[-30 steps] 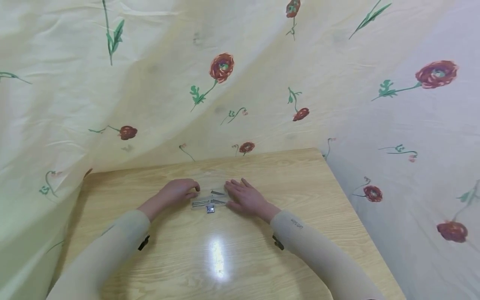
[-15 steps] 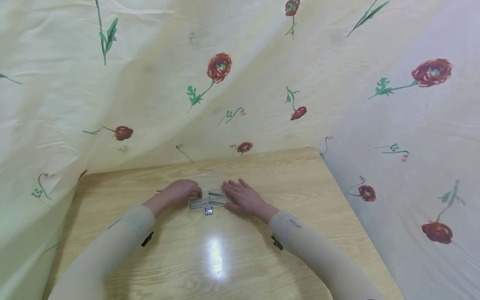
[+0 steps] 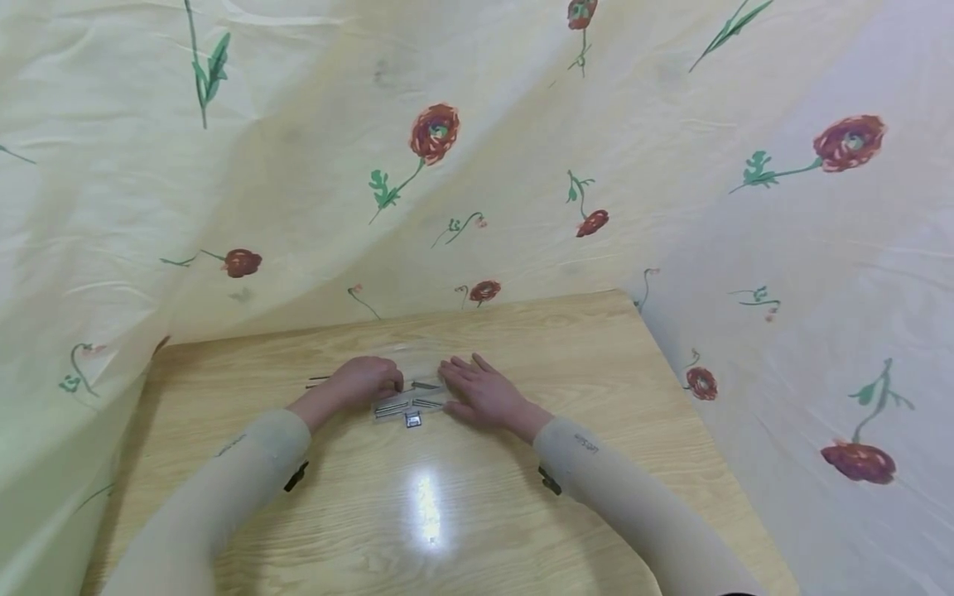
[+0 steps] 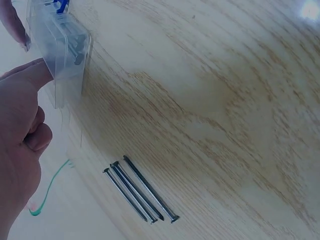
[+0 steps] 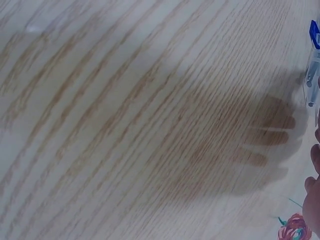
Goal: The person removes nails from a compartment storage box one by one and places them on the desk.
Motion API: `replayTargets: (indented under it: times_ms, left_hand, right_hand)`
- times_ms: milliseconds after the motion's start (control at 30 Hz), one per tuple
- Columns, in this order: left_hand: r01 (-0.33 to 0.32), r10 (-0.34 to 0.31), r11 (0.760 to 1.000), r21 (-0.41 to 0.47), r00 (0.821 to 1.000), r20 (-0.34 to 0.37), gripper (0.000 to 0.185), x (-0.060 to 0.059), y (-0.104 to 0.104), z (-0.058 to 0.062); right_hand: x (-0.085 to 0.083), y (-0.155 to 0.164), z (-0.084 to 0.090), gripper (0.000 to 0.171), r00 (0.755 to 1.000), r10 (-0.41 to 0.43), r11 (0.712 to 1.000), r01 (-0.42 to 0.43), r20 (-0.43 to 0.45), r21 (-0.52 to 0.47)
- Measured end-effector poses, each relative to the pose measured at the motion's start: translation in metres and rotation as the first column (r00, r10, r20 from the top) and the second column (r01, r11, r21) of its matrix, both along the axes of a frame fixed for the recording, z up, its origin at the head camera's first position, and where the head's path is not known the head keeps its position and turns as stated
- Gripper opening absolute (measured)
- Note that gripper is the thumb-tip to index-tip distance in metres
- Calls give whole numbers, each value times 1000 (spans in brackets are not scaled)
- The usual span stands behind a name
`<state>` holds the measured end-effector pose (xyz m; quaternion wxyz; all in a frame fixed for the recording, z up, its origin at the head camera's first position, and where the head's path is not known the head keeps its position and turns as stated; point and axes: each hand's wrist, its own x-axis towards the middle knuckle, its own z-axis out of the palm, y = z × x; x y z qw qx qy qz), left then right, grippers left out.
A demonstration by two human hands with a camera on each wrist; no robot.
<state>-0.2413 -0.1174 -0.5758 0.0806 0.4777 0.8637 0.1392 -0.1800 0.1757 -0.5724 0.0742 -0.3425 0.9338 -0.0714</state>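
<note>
Two sleeved arms reached across a wooden counter (image 3: 581, 348), meeting over a small clear plastic box (image 3: 408, 404) of nails that lay between the hands. The right hand (image 3: 480, 391) lay with fingers straight and spread, flat beside the box's right end, apparently steadying it against sliding. The left hand (image 3: 365, 382) was curled at the box's left end; the left wrist view showed its thumb (image 4: 31, 75) pressed against the clear wall (image 4: 64, 50), with nail heads visible inside, though whether the other fingers gripped the box could not be told. A small metal piece (image 3: 412, 420) sat just on the near side of the box, between the two hands. Three loose nails (image 4: 140, 190) lay side by side on the counter just beyond the left hand's outer side, apart from the box and out of both hands' reach of work, seemingly set aside in a neat row. Behind the hands, past the counter's far edge, hung a pale cloth (image 3: 477, 149) printed with red flowers, which also draped down the right side.
</note>
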Motion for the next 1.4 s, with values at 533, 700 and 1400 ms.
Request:
replayTargets:
  times_ms: [533,700,1400]
  left_hand:
    - [-70,70,996,62,998,-5,9,6,-8,-10]
    - [-138,130,983,118,989,71,11,10,-12,-14]
    - [-173,171,984,50,984,40,4,19,-4,-12]
  right_hand:
    - [1,1,-1,69,1000,-2,1000,2,-5,-11]
    - [1,-1,-3,69,1000,0,1000,0,2,-5]
    - [2,0,-7,70,1000,-8,999,8,2,31]
